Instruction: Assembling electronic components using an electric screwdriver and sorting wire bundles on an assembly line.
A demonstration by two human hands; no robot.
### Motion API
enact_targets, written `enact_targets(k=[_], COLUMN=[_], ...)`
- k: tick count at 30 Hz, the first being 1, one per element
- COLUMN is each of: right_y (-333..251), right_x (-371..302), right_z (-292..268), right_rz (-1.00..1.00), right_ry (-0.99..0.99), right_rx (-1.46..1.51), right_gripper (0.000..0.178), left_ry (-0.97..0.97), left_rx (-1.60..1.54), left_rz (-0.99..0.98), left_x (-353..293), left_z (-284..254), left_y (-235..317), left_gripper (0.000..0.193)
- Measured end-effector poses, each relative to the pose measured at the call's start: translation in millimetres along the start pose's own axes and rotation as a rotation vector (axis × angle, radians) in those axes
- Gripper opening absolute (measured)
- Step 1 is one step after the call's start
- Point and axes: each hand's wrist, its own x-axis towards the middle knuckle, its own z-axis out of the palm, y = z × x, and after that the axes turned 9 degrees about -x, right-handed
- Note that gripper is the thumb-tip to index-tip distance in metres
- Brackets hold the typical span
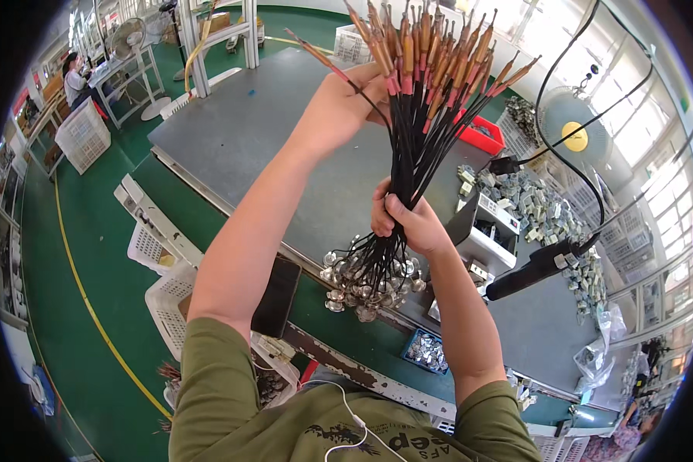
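Observation:
A thick bundle of black wires (pixel 408 158) stands upright over the near edge of the grey table. My right hand (pixel 406 218) is wrapped round its lower part. At the top the wires end in copper-brown sleeves (pixel 431 54) with pink bands and small metal tips. Below my right hand hang several round silvery metal parts (pixel 369 289) on the other ends. My left hand (pixel 354 100) is raised beside the top left of the bundle. One wire leans away there, across its fingers. The bundle partly hides those fingertips, so their grip is unclear.
On the grey table (pixel 262 115) are a heap of small metal parts (pixel 547 204), a red bin (pixel 481 135) and a grey box-shaped device (pixel 489 231). A black cylindrical tool (pixel 527 273) hangs on a cable at right. A blue tray (pixel 426 352) sits near the front. Far left, a person (pixel 77 81) sits.

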Motion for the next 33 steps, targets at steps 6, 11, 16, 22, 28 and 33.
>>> enact_targets(k=[6, 11, 16, 22, 28, 33], right_y=[-2, 1, 7, -11, -45, -59], right_x=[2, 6, 3, -6, 2, -1], right_z=[4, 13, 45, 37, 55, 57], right_rz=[0.006, -0.003, -0.066, -0.146, -0.018, 0.062], right_ry=[0.066, 0.295, 0.547, 0.371, 0.329, 0.646], right_rx=[-0.080, -0.228, -0.391, -0.557, -0.275, -0.302], right_gripper=[0.027, 0.017, 0.020, 0.031, 0.024, 0.013], left_ry=[-0.205, -0.537, 0.064, 0.041, 0.034, -0.072], left_rx=[0.275, -0.275, 0.238, -0.170, -0.322, 0.091], left_rz=[0.039, -0.063, 0.064, 0.043, -0.192, 0.183], left_x=[-5, -25, -32, -32, -27, -52], left_z=[3, 4, 66, 63, 79, 44], left_y=[15, -4, -19, 1, 59, 17], left_gripper=[0.042, 0.080, 0.075, 0.029, 0.024, 0.070])
